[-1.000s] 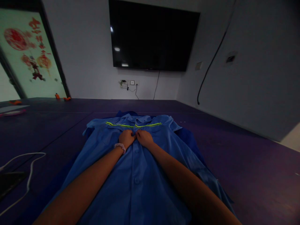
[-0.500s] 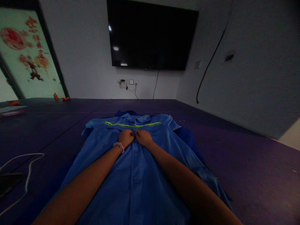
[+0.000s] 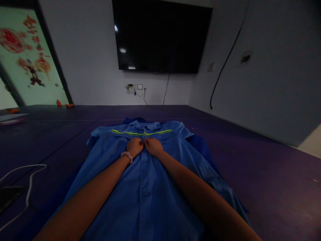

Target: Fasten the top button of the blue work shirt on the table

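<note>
- I counted one blue short-sleeved work shirt with two yellow-green reflective strips across the chest, laid flat and front-up on the dark purple table, collar pointing away from me.
- Under it I saw the edge of a second, darker blue cloth, showing past the shirt's right side and above the collar.
- Two round blue buttons were plain to me on the placket below the hands; others I could not make out.
- My left hand was curled nearly closed, knuckles up, fingertips pinching the shirt's placket just below the strips; a pale beaded band sat on that wrist.
- My right hand was curled the same way, pinching the placket from the other side; the two hands touched at the fingertips.
- Whether a button sat between the fingers, I could not tell.
- One white cable looped on the table at the left, well apart from the shirt, beside a flat dark object at the near left edge.
- One black wall-mounted screen hung on the wall beyond the table.
- The table had bare surface on both sides of the shirt, widest to the right, up to the grey wall.
</note>
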A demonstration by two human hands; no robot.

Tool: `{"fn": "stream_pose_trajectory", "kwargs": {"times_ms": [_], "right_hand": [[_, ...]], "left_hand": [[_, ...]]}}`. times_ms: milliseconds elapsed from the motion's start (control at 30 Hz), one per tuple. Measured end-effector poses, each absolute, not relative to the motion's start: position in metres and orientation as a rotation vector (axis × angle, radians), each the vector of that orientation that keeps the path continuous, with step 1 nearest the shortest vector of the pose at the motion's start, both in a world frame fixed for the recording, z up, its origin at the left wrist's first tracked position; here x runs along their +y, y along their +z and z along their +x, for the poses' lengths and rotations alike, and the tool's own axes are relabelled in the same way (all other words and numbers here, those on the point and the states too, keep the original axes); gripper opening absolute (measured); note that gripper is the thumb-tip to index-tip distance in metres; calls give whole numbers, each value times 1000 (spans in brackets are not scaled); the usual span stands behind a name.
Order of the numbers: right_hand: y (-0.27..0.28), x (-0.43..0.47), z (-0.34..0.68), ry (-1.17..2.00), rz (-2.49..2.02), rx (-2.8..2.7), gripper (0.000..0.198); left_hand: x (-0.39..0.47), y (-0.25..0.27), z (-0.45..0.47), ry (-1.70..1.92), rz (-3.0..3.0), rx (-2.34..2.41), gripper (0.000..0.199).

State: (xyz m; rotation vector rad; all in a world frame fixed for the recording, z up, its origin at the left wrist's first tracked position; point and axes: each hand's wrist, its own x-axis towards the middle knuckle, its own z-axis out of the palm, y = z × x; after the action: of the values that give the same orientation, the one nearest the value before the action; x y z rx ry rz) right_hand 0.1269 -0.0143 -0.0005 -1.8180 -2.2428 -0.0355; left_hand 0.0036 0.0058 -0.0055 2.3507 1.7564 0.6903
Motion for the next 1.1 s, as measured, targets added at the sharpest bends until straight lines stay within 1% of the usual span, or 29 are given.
{"fn": "stream_pose_trajectory", "kwargs": {"times_ms": [1100], "right_hand": [[-4,-12,128,-15,-1806,-2205,33]], "left_hand": [[8,-6,4,759,2330,1752,16]]}}
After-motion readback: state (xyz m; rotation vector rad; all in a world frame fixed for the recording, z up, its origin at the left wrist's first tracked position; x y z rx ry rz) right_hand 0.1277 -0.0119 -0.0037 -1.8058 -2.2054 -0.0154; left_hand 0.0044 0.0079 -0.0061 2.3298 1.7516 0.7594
